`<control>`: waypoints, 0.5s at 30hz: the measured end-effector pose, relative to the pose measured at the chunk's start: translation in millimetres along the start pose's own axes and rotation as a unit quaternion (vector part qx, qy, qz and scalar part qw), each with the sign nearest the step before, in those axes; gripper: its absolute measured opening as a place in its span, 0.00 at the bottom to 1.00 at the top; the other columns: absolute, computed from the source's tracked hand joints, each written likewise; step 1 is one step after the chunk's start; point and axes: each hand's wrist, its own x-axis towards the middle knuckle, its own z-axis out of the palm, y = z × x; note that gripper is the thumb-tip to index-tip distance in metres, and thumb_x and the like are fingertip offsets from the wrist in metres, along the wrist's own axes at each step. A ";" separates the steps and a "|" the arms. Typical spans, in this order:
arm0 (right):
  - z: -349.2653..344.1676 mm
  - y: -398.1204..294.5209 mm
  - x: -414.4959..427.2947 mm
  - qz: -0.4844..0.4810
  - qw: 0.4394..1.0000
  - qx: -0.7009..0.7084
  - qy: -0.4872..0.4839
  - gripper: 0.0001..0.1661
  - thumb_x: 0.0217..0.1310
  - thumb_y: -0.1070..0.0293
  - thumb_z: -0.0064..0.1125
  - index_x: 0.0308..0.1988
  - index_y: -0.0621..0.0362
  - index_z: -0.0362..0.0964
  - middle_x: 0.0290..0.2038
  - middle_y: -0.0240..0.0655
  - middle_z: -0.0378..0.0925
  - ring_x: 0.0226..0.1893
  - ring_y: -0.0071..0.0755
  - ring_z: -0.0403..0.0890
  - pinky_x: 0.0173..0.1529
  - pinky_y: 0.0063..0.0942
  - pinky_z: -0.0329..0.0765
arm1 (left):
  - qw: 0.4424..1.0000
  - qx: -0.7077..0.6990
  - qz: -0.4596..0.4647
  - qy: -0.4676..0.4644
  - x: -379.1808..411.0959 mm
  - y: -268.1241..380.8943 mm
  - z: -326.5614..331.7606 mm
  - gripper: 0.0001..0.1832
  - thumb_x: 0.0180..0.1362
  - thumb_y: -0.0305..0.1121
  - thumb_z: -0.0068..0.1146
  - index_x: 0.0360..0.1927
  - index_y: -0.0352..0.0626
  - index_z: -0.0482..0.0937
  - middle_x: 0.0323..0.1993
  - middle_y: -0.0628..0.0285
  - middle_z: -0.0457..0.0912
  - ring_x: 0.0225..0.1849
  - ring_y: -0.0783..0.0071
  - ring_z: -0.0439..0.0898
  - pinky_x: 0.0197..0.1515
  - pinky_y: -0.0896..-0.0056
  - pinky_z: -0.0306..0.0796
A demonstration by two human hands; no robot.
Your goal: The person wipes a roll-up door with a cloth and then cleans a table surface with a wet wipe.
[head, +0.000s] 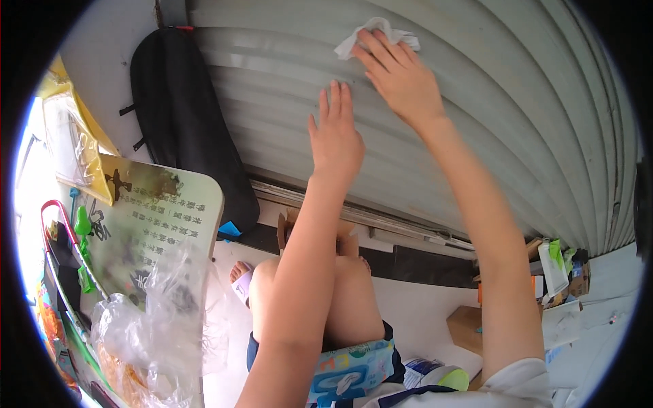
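Note:
A grey corrugated roller shutter point(285, 107) spans the wall before me. My right hand point(403, 81) presses a crumpled white wipe point(380, 28) to its upper part, fingers spread over the wipe. Lower and to the left, my left hand point(337, 137) is held out with straight fingers at the shutter, holding nothing. Whether its palm touches the metal I cannot tell. On my lap lies a light blue pack of wet wipes point(352, 375), a white wipe sticking out of its opening.
A long black bag point(183, 117) leans at the left of the shutter. A printed table point(199, 204) carries clear plastic bags point(153, 316). Below the shutter stands an open cardboard box point(348, 245). Cartons and other goods point(561, 270) are stacked at right; a tub point(433, 375) sits beside me.

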 end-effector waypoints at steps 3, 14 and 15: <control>-8.9 16.6 -33.2 0.009 0.999 -0.023 -0.020 0.27 0.51 0.66 0.57 0.54 0.49 0.67 0.61 0.25 0.63 0.58 0.30 0.66 0.59 0.32 0.67 | 1.000 -0.002 0.010 -0.006 2.3 -3.2 0.8 0.40 0.47 0.18 0.45 0.68 0.40 0.51 0.69 0.50 0.52 0.69 0.50 0.53 0.62 0.45 0.57; -69.4 100.7 -218.2 0.184 0.978 -0.058 -0.074 0.24 0.52 0.73 0.56 0.51 0.53 0.69 0.60 0.31 0.65 0.58 0.37 0.68 0.58 0.34 0.69 | 0.999 -0.034 -0.006 -0.029 -2.0 -15.7 10.7 0.40 0.50 0.20 0.46 0.69 0.44 0.48 0.70 0.59 0.49 0.71 0.60 0.48 0.66 0.47 0.52; -75.4 108.4 -236.2 0.198 0.977 -0.044 -0.064 0.23 0.53 0.74 0.55 0.52 0.54 0.69 0.59 0.32 0.66 0.57 0.39 0.69 0.59 0.34 0.69 | 0.999 -0.035 -0.008 -0.019 -0.9 -16.1 10.4 0.40 0.50 0.20 0.46 0.69 0.44 0.48 0.70 0.58 0.49 0.71 0.59 0.48 0.67 0.46 0.51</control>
